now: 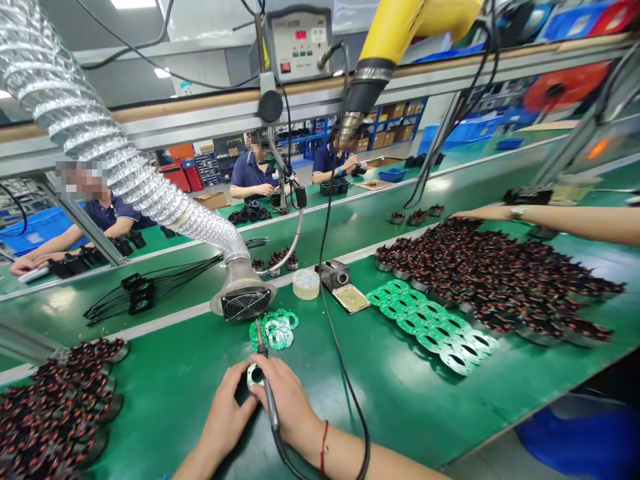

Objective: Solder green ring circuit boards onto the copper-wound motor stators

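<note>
Low at the middle of the view, my left hand (227, 408) has its fingers closed at the edge of a small ring-shaped circuit board (251, 377). Whether a part sits beneath that board is hidden. My right hand (291, 403) grips a soldering iron (271, 400), its tip pointing forward and up, while its fingertips also meet the ring board. Just beyond the tip lies a loose pile of green ring boards (280, 331). Behind the pile stands a fume extractor nozzle (245, 300) with a black grille.
Wound motor stators (500, 273) crowd the right, and more stators (65, 407) the left. A green circuit board panel (430, 323) lies before the right group. A soldering iron stand (336, 275) and tape roll (306, 285) sit mid-bench. Another person's hand (475, 213) reaches in from the right.
</note>
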The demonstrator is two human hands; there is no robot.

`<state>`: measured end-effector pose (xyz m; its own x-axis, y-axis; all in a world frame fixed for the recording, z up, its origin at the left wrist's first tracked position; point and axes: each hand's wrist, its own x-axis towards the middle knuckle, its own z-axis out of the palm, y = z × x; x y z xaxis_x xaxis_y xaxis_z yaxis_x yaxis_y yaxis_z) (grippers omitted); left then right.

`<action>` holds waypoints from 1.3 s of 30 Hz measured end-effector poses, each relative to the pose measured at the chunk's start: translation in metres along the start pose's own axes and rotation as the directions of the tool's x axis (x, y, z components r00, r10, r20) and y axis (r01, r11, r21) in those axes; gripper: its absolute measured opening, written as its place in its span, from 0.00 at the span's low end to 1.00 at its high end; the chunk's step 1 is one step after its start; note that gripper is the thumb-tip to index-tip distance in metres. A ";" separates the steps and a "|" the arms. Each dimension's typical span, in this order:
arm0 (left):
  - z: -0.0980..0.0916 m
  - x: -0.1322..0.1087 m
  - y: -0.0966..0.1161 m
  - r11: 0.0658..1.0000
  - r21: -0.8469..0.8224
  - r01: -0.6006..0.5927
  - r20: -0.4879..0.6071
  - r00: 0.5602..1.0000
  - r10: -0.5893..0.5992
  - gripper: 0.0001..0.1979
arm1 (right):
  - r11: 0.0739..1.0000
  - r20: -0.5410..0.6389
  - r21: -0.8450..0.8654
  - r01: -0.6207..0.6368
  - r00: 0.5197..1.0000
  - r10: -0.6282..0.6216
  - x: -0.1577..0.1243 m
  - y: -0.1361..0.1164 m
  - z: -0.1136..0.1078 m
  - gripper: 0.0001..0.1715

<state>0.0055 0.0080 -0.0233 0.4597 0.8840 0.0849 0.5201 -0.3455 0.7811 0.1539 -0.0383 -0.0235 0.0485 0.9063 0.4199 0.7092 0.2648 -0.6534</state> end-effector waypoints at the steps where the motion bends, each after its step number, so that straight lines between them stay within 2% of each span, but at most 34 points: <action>1: -0.003 0.002 0.000 1.000 -0.002 -0.028 0.032 0.999 0.028 0.22 | 1.000 -0.006 0.009 0.016 1.000 -0.016 0.000 0.001 -0.001 0.27; 3: -0.007 0.002 0.000 0.998 0.002 -0.070 0.086 0.994 0.070 0.22 | 0.998 -0.032 0.051 0.045 0.999 -0.043 -0.001 0.003 -0.004 0.25; 5: -0.009 0.000 0.000 0.996 0.003 -0.088 0.113 0.990 0.087 0.23 | 0.995 0.009 0.098 0.008 1.000 -0.009 -0.004 0.006 -0.007 0.23; 7: -0.010 -0.002 -0.002 0.995 -0.018 -0.103 0.123 0.987 0.104 0.31 | 0.990 0.031 0.127 -0.056 0.998 0.052 -0.005 0.010 -0.014 0.23; 8: -0.010 -0.003 -0.003 0.993 -0.040 -0.107 0.131 0.985 0.112 0.34 | 0.989 -0.024 0.134 -0.071 0.997 0.074 -0.004 0.012 -0.018 0.23; 11: -0.010 -0.004 -0.004 0.991 -0.062 -0.123 0.149 0.980 0.131 0.33 | 0.990 -0.142 0.128 -0.059 0.987 0.077 0.001 0.014 -0.042 0.22; 15: -0.009 -0.001 0.001 0.989 -0.026 -0.145 0.132 0.980 0.147 0.27 | 0.997 -0.193 0.058 -0.047 0.980 0.057 0.011 0.023 -0.078 0.21; 18: -0.007 0.000 0.003 0.989 0.026 -0.148 0.122 0.982 0.144 0.22 | 1.000 -0.227 -0.020 -0.018 0.974 0.013 0.025 0.040 -0.093 0.22; 21: -0.005 -0.003 0.002 0.993 0.041 -0.110 0.126 0.987 0.104 0.24 | 0.988 -0.249 -0.150 -0.028 0.968 -0.011 0.044 0.066 -0.094 0.23; 25: -0.001 -0.008 -0.001 0.995 -0.027 -0.093 0.101 0.990 0.095 0.35 | 0.953 -0.249 -0.273 -0.131 0.967 0.061 0.061 0.103 -0.086 0.24; 29: 0.003 -0.008 0.002 0.994 0.057 -0.090 0.081 0.993 0.086 0.30 | 0.967 -0.095 -0.163 -0.198 0.978 0.185 0.059 0.122 -0.082 0.23; 33: 0.004 -0.007 0.006 0.987 0.132 -0.096 0.101 0.991 0.083 0.27 | 0.976 -0.071 -0.057 -0.210 0.976 0.206 0.051 0.112 -0.086 0.23; 36: -0.009 -0.004 -0.001 0.992 0.110 -0.053 0.019 0.998 0.051 0.24 | 0.993 -0.037 0.010 -0.119 0.992 0.120 0.047 0.100 -0.088 0.22; 38: -0.028 0.006 -0.012 0.995 0.086 0.049 -0.139 0.990 -0.037 0.23 | 0.999 -0.023 0.029 -0.039 0.999 0.040 0.045 0.095 -0.087 0.21; 39: -0.040 0.015 -0.020 0.991 0.067 0.118 -0.227 0.969 -0.100 0.22 | 0.999 -0.026 0.034 0.001 1.000 0.000 0.044 0.093 -0.086 0.21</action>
<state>-0.0262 0.0407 -0.0129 0.2302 0.9623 0.1448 0.6175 -0.2595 0.7426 0.2831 -0.0023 -0.0117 0.0669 0.8975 0.4359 0.6850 0.2763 -0.6741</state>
